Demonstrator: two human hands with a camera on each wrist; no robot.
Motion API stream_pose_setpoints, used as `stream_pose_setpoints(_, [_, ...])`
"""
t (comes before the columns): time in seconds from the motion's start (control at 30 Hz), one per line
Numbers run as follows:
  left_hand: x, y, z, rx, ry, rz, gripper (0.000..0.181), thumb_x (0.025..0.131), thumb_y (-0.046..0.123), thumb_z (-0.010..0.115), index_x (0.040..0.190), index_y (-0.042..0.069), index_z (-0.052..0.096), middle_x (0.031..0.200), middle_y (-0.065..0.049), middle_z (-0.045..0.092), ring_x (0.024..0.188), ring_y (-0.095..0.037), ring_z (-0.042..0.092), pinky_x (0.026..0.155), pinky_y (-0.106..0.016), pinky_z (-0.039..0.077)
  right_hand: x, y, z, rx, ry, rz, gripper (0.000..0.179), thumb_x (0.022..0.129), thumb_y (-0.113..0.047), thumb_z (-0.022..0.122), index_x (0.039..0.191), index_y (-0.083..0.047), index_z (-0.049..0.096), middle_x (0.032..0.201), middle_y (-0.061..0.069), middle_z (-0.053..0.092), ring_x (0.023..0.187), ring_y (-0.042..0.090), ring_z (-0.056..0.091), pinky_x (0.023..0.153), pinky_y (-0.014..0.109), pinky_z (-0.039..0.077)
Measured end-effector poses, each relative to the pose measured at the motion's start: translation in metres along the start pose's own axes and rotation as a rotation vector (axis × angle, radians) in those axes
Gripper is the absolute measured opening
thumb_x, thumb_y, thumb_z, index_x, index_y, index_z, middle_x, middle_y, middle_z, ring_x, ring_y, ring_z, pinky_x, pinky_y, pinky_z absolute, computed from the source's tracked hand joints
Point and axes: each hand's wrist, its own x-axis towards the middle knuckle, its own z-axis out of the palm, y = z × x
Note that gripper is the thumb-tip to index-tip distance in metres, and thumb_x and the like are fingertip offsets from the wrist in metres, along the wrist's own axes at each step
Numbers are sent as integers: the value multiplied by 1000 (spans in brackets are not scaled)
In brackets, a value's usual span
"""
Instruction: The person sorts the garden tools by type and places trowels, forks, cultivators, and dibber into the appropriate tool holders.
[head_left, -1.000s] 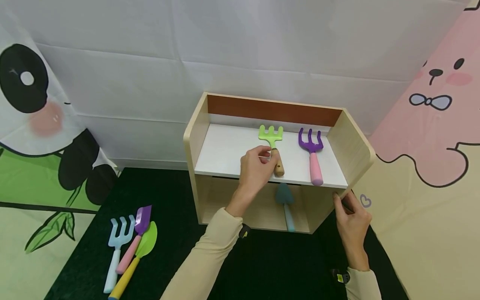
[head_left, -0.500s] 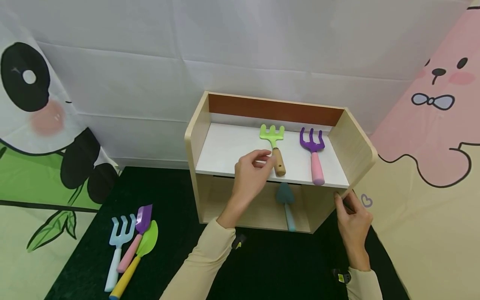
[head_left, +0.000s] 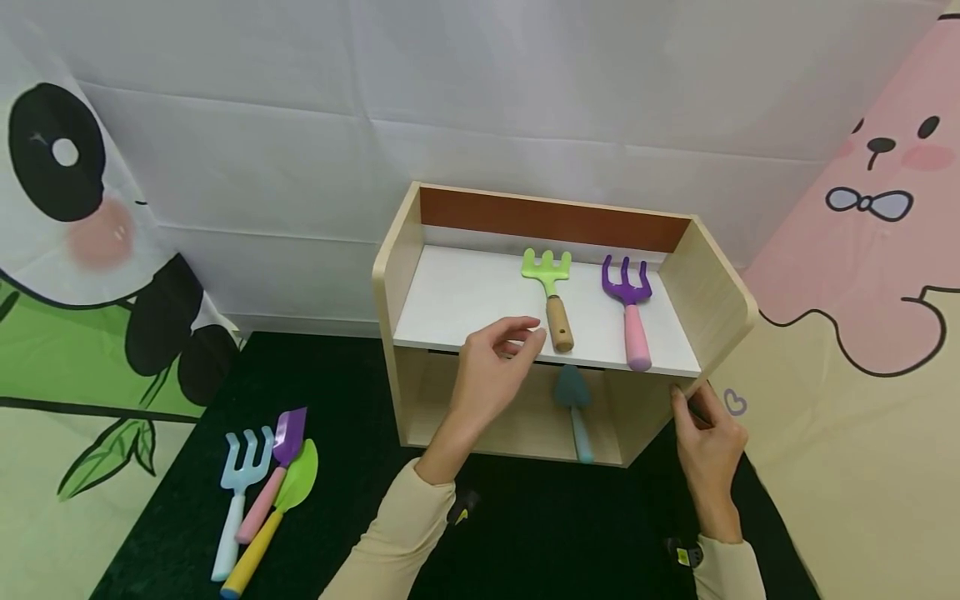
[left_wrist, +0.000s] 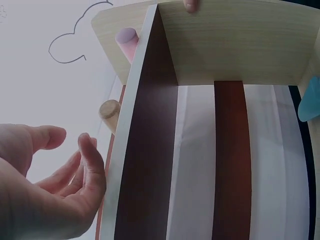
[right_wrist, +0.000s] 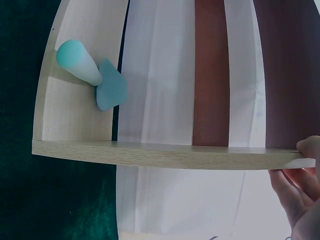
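Note:
My left hand (head_left: 495, 367) hovers before the upper shelf's front edge, holding nothing; thumb and bent fingers stand apart in the left wrist view. Nearest to it is a green hand fork (head_left: 557, 312) with a wooden handle, lying on the white upper shelf (head_left: 465, 292). Right of that lies a purple hand fork (head_left: 634, 325) with a pink handle. My right hand (head_left: 711, 450) pinches the side panel of the wooden shelf unit (right_wrist: 175, 156) between thumb and fingers. On the lower level lies a blue-green trowel (head_left: 576, 412), its handle toward the front.
On the dark green cloth (head_left: 330, 533) at the left lie a light blue hand fork (head_left: 238, 500), a purple shovel (head_left: 288, 437) with a pink handle, and a lime trowel (head_left: 296, 483) with a yellow handle. A white cloth wall (head_left: 525, 100) stands behind the unit.
My left hand has let go of the green hand fork and drawn back to the left and toward me. The fork stays on the shelf. My right hand keeps its hold.

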Motion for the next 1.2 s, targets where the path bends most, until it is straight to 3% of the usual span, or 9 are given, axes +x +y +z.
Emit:
stream_pose_setpoints(0.33, [-18,-9,-8,-11,-43,7,23,100,22,69,114,4,75,102,-9,74,88,-21,68,75,-25,55,1,-1,1,4,-4,-6,35,93,-4,74,127,-6,73,107,21,75,93,-21,60,72,5,48])
stream_pose_setpoints(0.83, [-40,-27,-21,-20,-55,-89,24,100,20,70,114,2,74,105,-9,73,92,-21,68,84,-25,56,0,0,1,14,2,1,33,92,-2,74,125,-5,74,106,21,75,92,-19,61,72,5,49])
stream_pose_setpoints(1.2, [-57,-44,-36,-22,-47,-127,23,101,22,69,113,2,74,103,-9,73,92,-21,68,84,-24,56,0,-2,1,13,-6,1,33,93,-2,74,126,-5,73,107,21,75,93,-20,61,73,5,49])
